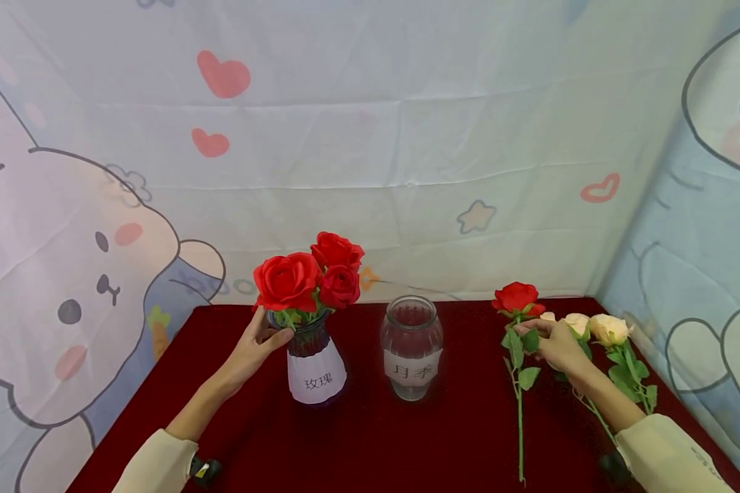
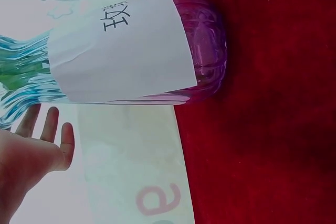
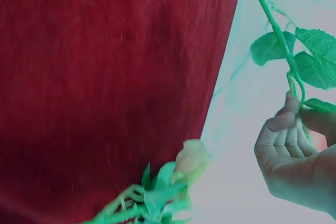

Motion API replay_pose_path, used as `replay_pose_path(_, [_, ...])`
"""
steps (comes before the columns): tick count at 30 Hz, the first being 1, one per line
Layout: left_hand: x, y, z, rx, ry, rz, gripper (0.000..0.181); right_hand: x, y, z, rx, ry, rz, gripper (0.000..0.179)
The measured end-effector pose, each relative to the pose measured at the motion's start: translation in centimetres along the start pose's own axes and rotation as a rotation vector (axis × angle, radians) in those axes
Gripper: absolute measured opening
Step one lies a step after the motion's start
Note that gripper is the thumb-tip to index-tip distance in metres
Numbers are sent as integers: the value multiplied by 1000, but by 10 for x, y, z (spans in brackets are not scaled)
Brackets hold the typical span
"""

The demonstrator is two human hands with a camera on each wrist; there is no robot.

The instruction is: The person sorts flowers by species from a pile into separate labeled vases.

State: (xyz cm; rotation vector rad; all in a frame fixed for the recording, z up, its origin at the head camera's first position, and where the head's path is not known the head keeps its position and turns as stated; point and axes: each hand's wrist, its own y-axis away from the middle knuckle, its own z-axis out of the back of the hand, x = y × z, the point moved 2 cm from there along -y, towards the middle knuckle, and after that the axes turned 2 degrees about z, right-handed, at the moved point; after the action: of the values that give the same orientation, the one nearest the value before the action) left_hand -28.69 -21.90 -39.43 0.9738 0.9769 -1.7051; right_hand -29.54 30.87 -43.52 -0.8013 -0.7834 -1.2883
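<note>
My left hand (image 1: pixel 255 346) holds the neck of a glass vase (image 1: pixel 316 373), thumb in front and fingers toward its far side. The vase has a white label with Chinese characters, a purple base (image 2: pixel 207 51) and three red roses (image 1: pixel 286 281) in it. In the left wrist view, the fingers (image 2: pixel 50 124) are spread below the vase's neck. At the right, my right hand (image 1: pixel 558 346) pinches the stem of a red rose (image 1: pixel 516 298) just under the bloom. Its stem (image 3: pixel 278 30) and green leaves show in the right wrist view; the stem hangs downward in the head view.
A clear glass jar (image 1: pixel 412 342) with a white label stands between the hands. Several cream roses (image 1: pixel 610 330) lie at the right, partly behind my right forearm. Dark red cloth (image 1: pixel 370 445) covers the table. A printed curtain (image 1: pixel 370 137) hangs behind and along the sides.
</note>
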Motion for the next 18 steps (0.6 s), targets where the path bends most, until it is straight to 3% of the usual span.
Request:
replay_pose_path(7, [2,2,-1,9,7,6,77,3,6,28,-145,-30,27,63])
replay_pose_path(12, [2,2,-1,8,7,-9,77,8,12,47,-181,-125,53,67])
replay_pose_path(14, [2,2,-1,6,5,-14,77,9,14,53,-179,-215,52,59])
replay_pose_path(18, [2,1,-1,11,9,-17,78,6,21,60,-159,-500,62,20])
